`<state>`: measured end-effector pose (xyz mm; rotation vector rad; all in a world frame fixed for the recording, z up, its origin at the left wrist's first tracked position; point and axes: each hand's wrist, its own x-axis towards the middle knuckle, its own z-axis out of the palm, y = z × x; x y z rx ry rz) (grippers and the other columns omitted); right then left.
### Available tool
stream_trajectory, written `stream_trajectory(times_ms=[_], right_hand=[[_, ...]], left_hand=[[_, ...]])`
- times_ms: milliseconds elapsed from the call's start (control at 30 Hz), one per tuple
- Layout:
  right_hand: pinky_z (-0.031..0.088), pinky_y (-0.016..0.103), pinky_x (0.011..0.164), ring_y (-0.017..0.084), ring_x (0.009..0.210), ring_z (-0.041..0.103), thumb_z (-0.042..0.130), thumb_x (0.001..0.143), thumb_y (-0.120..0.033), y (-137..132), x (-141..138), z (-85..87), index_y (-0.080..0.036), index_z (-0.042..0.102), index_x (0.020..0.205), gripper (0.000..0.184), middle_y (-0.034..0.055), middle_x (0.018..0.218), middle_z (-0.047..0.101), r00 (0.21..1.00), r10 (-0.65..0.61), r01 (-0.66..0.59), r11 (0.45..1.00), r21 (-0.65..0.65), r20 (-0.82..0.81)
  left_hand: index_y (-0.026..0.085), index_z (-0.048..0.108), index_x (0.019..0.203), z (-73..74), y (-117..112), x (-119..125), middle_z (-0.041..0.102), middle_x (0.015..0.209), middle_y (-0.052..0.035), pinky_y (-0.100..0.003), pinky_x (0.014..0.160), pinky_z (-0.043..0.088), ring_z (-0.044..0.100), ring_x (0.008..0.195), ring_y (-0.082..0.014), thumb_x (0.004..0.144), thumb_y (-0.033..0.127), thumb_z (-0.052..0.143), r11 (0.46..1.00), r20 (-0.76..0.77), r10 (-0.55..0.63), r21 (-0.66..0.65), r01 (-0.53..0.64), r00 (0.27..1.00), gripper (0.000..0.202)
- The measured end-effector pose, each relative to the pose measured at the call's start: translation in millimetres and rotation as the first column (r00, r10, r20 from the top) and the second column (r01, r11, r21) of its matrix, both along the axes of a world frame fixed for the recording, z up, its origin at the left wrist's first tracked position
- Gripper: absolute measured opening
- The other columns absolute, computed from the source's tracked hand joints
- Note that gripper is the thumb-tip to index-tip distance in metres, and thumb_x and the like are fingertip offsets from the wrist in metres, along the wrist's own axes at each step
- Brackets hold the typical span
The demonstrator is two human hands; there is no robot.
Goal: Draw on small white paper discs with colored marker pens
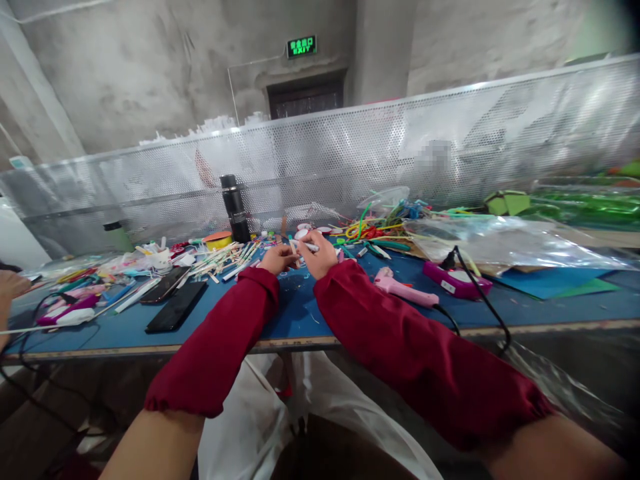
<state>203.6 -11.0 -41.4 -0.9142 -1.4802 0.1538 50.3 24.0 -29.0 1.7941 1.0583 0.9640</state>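
Both my hands meet over the blue tabletop point(295, 313), close to the middle of the view. My left hand point(277, 259) pinches a small pale stick point(295, 251) with a bluish-green tip. A white, pen-like stick point(311, 247) is gripped in my right hand point(323, 256), its end near the pale stick; its exact kind is too small to tell. To the left of my hands lies a loose pile of pale sticks point(220, 261). A pink glue gun point(405, 290) rests on the table to the right of my right hand.
A black thermos point(235, 210) stands behind the stick pile. Two dark phones point(177, 307) lie at the left. Coloured pipe cleaners point(375, 230), a purple power box point(456, 280) with a cable and clear plastic point(505, 240) lie right. Another person's hand point(13, 285) shows far left.
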Motion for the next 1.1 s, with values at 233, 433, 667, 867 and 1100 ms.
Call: stream_trajectory(times_ms=[233,433,667,867,1100], right_hand=[[0.049,0.033,0.071,0.02,0.077,0.067,0.058,0.087,-0.046,-0.8,0.6,1.2,-0.027,0.057,0.083,0.02,0.0012,0.081,0.071,1.0,-0.005,0.005,1.0,0.011,0.001],[0.048,0.033,0.07,0.02,0.077,0.066,0.058,0.088,-0.044,-0.9,1.1,1.4,-0.027,0.057,0.083,0.018,0.0012,0.081,0.07,0.999,-0.037,0.037,0.999,0.002,0.001],[0.048,0.033,0.071,0.02,0.077,0.065,0.058,0.088,-0.043,-3.3,1.3,3.2,-0.027,0.057,0.083,0.017,0.0008,0.082,0.07,0.999,-0.04,0.04,0.999,-0.018,0.009],[0.047,0.033,0.071,0.02,0.077,0.065,0.057,0.088,-0.043,-1.8,1.8,2.9,-0.026,0.057,0.083,0.017,0.0014,0.082,0.07,0.999,-0.048,0.048,0.999,-0.005,0.01],[0.048,0.032,0.07,0.02,0.076,0.065,0.057,0.088,-0.041,-2.3,0.5,2.6,-0.027,0.057,0.083,0.015,0.0005,0.08,0.069,0.999,-0.032,0.032,0.999,0.0,-0.007]], left_hand=[[0.017,0.066,0.08,-0.9,1.1,-0.5,0.072,0.071,-0.001,-0.02,0.053,0.042,0.069,0.066,-0.0133,0.081,0.03,0.073,1.0,-0.031,0.01,0.019,-0.009,0.999,0.014],[0.017,0.066,0.082,0.4,-0.7,0.0,0.071,0.069,-0.0004,-0.019,0.053,0.041,0.068,0.063,-0.0128,0.081,0.027,0.074,1.0,-0.008,0.013,-0.007,-0.013,1.0,0.013],[0.017,0.067,0.082,4.3,-5.7,0.9,0.072,0.07,-0.0006,-0.02,0.055,0.044,0.069,0.065,-0.0133,0.083,0.024,0.072,0.999,-0.017,0.037,-0.025,-0.037,0.999,0.008],[0.017,0.068,0.087,4.1,-5.7,1.0,0.072,0.071,-0.001,-0.02,0.057,0.046,0.07,0.067,-0.014,0.082,0.025,0.074,0.999,-0.002,0.047,-0.027,-0.047,0.999,0.011],[0.017,0.065,0.082,2.9,-4.2,0.6,0.072,0.071,-0.0008,-0.019,0.054,0.043,0.069,0.066,-0.0134,0.081,0.029,0.075,1.0,0.004,0.024,-0.012,-0.024,1.0,0.015]])
